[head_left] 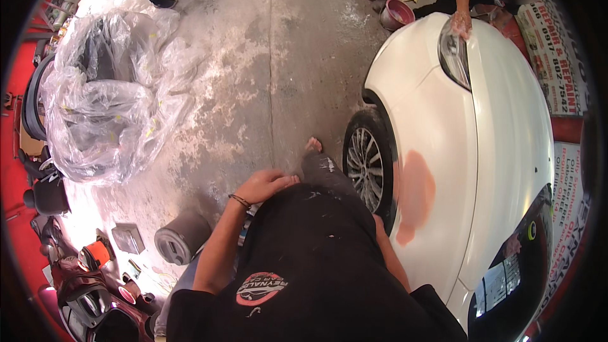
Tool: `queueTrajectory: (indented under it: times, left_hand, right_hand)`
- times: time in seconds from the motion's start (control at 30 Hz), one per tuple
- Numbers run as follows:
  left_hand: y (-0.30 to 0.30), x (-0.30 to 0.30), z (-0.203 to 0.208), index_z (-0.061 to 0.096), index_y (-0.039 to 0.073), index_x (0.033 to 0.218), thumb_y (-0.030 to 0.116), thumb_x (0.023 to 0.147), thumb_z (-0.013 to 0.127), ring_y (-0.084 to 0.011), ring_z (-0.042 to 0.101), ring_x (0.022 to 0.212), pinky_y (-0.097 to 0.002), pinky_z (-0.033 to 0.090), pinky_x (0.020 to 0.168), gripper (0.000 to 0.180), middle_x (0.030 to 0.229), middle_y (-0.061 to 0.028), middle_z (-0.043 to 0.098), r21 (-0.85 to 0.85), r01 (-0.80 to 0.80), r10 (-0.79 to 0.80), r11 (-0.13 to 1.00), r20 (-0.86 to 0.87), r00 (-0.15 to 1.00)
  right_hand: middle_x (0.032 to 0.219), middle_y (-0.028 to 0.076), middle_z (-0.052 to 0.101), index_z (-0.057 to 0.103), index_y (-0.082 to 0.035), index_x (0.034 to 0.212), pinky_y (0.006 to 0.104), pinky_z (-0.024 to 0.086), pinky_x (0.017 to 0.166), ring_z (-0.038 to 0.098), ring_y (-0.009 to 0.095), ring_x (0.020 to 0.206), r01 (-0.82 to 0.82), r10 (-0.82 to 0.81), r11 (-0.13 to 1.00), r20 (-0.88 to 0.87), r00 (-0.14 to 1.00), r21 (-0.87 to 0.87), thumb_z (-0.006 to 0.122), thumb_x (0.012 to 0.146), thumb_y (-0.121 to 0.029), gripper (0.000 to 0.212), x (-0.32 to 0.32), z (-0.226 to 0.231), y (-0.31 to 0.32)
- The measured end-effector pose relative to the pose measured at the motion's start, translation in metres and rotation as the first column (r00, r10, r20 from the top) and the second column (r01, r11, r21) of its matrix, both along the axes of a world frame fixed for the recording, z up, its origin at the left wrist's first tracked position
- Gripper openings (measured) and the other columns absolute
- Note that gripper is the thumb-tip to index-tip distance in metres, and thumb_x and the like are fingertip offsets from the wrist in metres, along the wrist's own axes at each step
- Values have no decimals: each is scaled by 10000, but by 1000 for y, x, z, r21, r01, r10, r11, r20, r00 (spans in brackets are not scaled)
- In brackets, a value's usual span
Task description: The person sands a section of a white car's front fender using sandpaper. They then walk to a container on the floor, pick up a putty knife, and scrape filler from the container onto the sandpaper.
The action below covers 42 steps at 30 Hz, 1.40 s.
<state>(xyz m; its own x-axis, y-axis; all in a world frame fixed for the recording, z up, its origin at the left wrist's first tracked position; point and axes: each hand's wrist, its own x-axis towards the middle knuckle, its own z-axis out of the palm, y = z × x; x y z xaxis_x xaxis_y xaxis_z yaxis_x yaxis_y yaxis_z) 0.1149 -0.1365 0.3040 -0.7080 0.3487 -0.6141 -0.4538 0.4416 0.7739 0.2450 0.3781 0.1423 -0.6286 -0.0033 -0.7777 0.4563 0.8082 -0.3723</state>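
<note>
Beside the left hand [266, 185], the white car [481, 152] points up-frame.

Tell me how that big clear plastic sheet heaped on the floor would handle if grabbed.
The clear plastic sheet lies crumpled in loose folds, so it is probably floppy and light. Its glossy film may slip through fingers. Spread wide over the concrete floor, it would likely drag and billow rather than lift cleanly.

Crumpled clear plastic sheeting [107, 95] lies on the stained concrete floor [272, 57]; two red basins [386, 0] sit beyond; a grey canister [182, 237] lies nearer.
</note>
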Motion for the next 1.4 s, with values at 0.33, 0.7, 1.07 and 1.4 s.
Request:
queueTrajectory:
  times: [0.33, 0.7, 1.07, 1.4]
  left_hand:
    - [-15, -164, 24, 709, -2, 1375, 353, 1030, 766, -204, 705, 1179, -363, 550, 1031, 499, 1231, -114, 773, -20, -246, 247, 969, 28, 969]
    - [-85, -387, 92, 493, -58, 1567, 386, 1092, 691, -268, 567, 1406, -401, 419, 1203, 680, 1548, -148, 582, 467, -672, 673, 575, 198, 713]
    - [-197, -630, 152, 436, 46, 1646, 40, 1069, 604, -332, 654, 1340, -376, 469, 1154, 601, 1525, -211, 625, 393, -247, 431, 886, -503, 749]
    - [-281, -826, 171, 451, 35, 1622, 49, 1039, 696, -375, 720, 1205, -395, 567, 989, 633, 1464, -237, 648, 292, 157, 95, 943, -691, 717]
  right_hand:
    - [1134, 299, 722, 704, 43, 1208, 503, 556, 925, 694, 499, 1087, 27, -77, 996, -722, 688, -81, 693, 1040, -387, 462, -374, 106, -192]
    - [1046, -27, 708, 724, -58, 1174, 265, 515, 877, 617, 63, 970, 136, -376, 401, -27, 926, -906, 678, 1114, -324, 277, -601, 251, -385]
    - [1257, 73, 724, 641, -34, 1342, 331, 540, 1038, 677, 153, 1144, 238, -763, 237, -28, 646, -942, 805, 978, -43, 399, -825, 304, -518]
    - [994, 91, 781, 630, -14, 1162, 316, 604, 789, 753, 154, 890, -70, -601, 702, -643, 475, -709, 868, 926, -90, 344, -944, 346, -594]
